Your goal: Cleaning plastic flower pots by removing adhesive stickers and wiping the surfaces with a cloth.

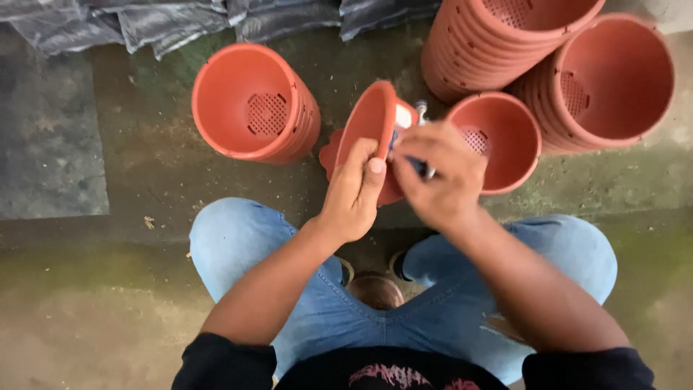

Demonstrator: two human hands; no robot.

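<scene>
I sit with knees apart in blue jeans. My left hand (355, 189) grips the rim of a terracotta-coloured plastic pot (369, 119), held on edge in front of me. My right hand (437, 173) is closed on a small metal tool (423, 110) with a dark handle, pressed against the pot's side where a white label shows. The tool's working end is mostly hidden by my fingers.
A stack of like pots (254, 102) lies on its side to the left, another pot (498, 137) just right of my hands, and two tall stacks (613, 79) at the upper right. Dark plastic bags (166, 22) line the top. The floor is mossy concrete.
</scene>
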